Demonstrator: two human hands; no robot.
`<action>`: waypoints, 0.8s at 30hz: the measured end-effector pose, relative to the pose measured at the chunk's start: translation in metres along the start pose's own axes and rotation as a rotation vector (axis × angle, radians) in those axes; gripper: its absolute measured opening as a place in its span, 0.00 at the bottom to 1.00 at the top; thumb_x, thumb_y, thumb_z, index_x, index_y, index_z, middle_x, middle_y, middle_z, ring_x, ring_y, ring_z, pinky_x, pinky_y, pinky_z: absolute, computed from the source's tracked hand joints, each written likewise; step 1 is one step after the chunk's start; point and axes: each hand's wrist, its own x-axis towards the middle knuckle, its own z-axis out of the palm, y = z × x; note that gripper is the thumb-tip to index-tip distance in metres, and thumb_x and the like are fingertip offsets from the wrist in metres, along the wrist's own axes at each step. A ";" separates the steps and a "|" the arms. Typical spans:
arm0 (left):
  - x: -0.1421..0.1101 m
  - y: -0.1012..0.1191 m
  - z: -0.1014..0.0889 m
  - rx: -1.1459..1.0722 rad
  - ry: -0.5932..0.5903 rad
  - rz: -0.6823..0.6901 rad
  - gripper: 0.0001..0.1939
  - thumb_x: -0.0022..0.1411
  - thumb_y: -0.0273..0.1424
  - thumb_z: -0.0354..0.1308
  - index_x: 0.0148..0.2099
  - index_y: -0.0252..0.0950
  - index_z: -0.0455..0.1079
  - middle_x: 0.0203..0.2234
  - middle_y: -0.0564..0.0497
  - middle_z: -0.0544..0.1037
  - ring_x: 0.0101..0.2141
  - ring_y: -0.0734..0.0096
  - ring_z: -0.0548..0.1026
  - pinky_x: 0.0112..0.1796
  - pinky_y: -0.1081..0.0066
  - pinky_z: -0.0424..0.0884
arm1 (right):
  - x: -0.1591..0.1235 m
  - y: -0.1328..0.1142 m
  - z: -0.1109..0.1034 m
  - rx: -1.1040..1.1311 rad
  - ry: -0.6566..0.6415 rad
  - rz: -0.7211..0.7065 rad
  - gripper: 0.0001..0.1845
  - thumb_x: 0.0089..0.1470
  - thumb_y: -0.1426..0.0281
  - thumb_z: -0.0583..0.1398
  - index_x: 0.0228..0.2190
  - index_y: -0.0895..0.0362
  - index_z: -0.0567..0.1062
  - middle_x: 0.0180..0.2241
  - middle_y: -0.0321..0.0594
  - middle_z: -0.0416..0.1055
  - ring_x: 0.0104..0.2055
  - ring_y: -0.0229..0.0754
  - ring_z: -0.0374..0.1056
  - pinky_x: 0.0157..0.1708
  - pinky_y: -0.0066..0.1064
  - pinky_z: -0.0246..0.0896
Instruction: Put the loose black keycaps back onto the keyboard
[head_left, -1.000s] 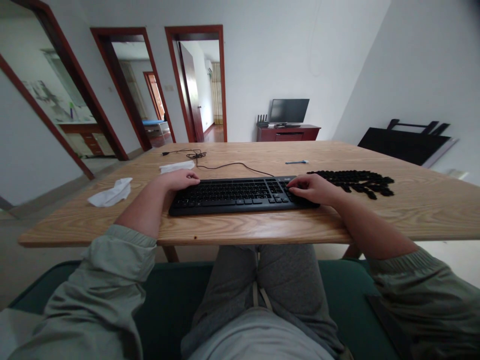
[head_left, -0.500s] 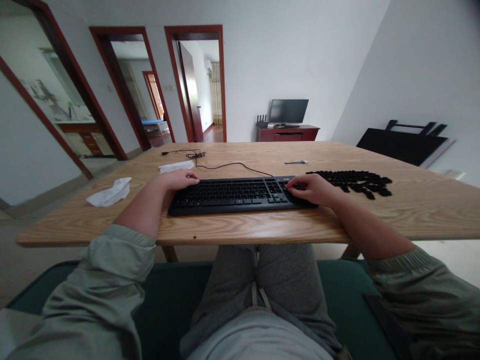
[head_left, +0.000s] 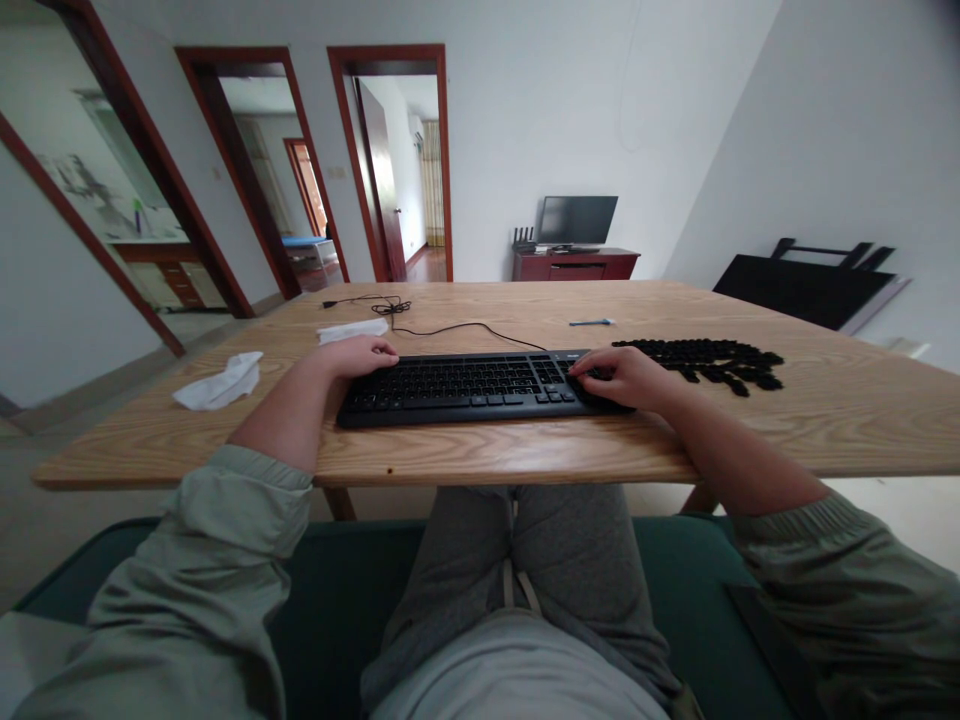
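A black computer keyboard (head_left: 465,388) lies on the wooden table, its cable running away behind it. My left hand (head_left: 356,356) rests on the keyboard's far left end, fingers lying over the top corner. My right hand (head_left: 626,378) is curled over the right end, its fingertips on the keys and the number block partly hidden beneath it. Whether it pinches anything is hidden. To the right of that hand lies a spread pile of loose black keycaps (head_left: 701,364).
A crumpled tissue (head_left: 220,381) and a white wipe (head_left: 351,331) lie left of the keyboard. Beyond it are a coiled black cable (head_left: 394,310) and a small blue stick (head_left: 591,322). The oak table's near edge (head_left: 187,470) runs above my knees.
The view has shifted slightly. Both hands stay on the keyboard, and my right fingertips have moved a little left over the keys. The keycap pile looks unchanged.
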 end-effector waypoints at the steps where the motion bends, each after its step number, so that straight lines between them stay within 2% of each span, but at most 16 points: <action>1: 0.000 0.000 0.000 0.005 0.002 -0.001 0.28 0.61 0.48 0.49 0.54 0.36 0.75 0.52 0.45 0.79 0.51 0.58 0.76 0.53 0.69 0.69 | 0.000 0.000 0.000 -0.005 0.002 -0.017 0.13 0.50 0.68 0.60 0.35 0.53 0.84 0.39 0.41 0.81 0.43 0.48 0.76 0.49 0.38 0.70; 6: 0.004 -0.004 0.002 0.026 0.006 0.002 0.29 0.62 0.49 0.48 0.54 0.36 0.75 0.51 0.46 0.79 0.51 0.59 0.76 0.52 0.69 0.69 | -0.003 0.001 -0.002 -0.079 0.007 -0.101 0.15 0.51 0.69 0.60 0.37 0.53 0.85 0.40 0.42 0.81 0.44 0.49 0.77 0.50 0.40 0.70; 12: 0.005 -0.007 0.003 0.022 0.010 -0.002 0.29 0.62 0.49 0.49 0.55 0.36 0.74 0.52 0.46 0.79 0.50 0.59 0.76 0.52 0.68 0.68 | -0.011 0.000 -0.003 -0.143 -0.016 -0.057 0.17 0.53 0.69 0.58 0.41 0.54 0.84 0.43 0.42 0.81 0.43 0.49 0.77 0.48 0.40 0.72; 18: 0.004 -0.006 0.003 0.010 0.005 -0.008 0.29 0.61 0.48 0.50 0.55 0.36 0.75 0.52 0.46 0.78 0.50 0.58 0.76 0.52 0.67 0.69 | -0.015 -0.005 0.000 -0.227 0.029 -0.112 0.18 0.54 0.67 0.58 0.43 0.54 0.83 0.45 0.43 0.80 0.46 0.50 0.76 0.52 0.41 0.69; 24: 0.007 -0.009 0.004 0.002 0.000 -0.001 0.29 0.61 0.49 0.50 0.54 0.37 0.75 0.52 0.45 0.79 0.50 0.58 0.76 0.52 0.67 0.69 | -0.013 -0.011 0.002 -0.279 0.019 -0.053 0.18 0.55 0.66 0.59 0.44 0.54 0.82 0.41 0.43 0.81 0.41 0.49 0.76 0.45 0.40 0.71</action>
